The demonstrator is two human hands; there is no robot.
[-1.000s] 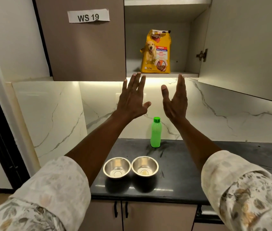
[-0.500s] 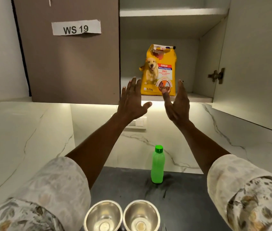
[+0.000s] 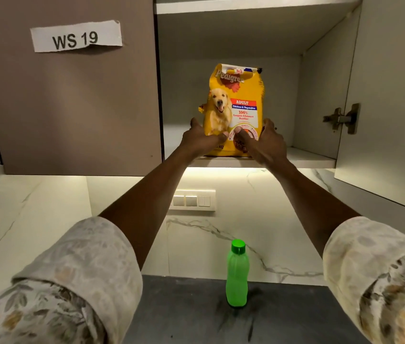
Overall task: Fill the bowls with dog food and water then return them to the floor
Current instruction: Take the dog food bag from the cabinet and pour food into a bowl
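A yellow dog food bag (image 3: 236, 100) with a dog picture stands upright on the lower shelf (image 3: 305, 156) of the open wall cabinet. My left hand (image 3: 202, 140) grips its lower left side and my right hand (image 3: 266, 142) grips its lower right side, thumbs pressed on the front. A green water bottle (image 3: 237, 274) with a green cap stands on the dark countertop (image 3: 189, 314) below, near the wall. The two steel bowls are out of view.
The cabinet's right door (image 3: 395, 95) hangs open toward me, its hinge (image 3: 343, 118) showing. The left cabinet door (image 3: 72, 95) is closed and carries a "WS 19" label. A switch plate (image 3: 192, 201) sits on the marble backsplash.
Both hands rose from below the shelf and closed on the sides of the dog food bag. My view tilted up, so the two bowls dropped out of sight.
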